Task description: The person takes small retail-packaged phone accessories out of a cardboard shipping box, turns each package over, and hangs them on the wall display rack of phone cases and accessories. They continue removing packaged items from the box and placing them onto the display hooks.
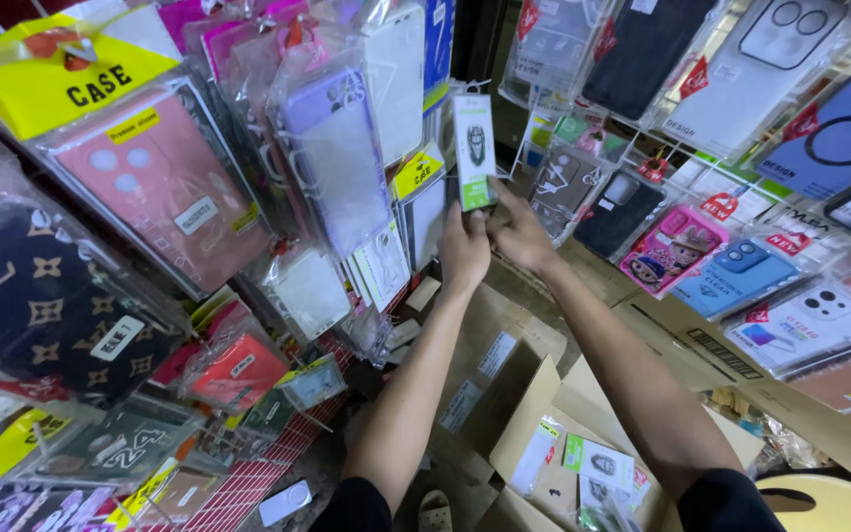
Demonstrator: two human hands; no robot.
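Phone-case racks (199,197) above cardboard boxes (544,424)

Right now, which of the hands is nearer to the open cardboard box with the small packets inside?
Right. The right hand is almost directly above the open cardboard box; the left hand is farther to the left.

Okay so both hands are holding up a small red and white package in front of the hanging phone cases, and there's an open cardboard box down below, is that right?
Not quite. The head view shows the small package is green and white, not red and white. The left hand and right hand do hold it up before the hanging phone cases, with the open cardboard box below.
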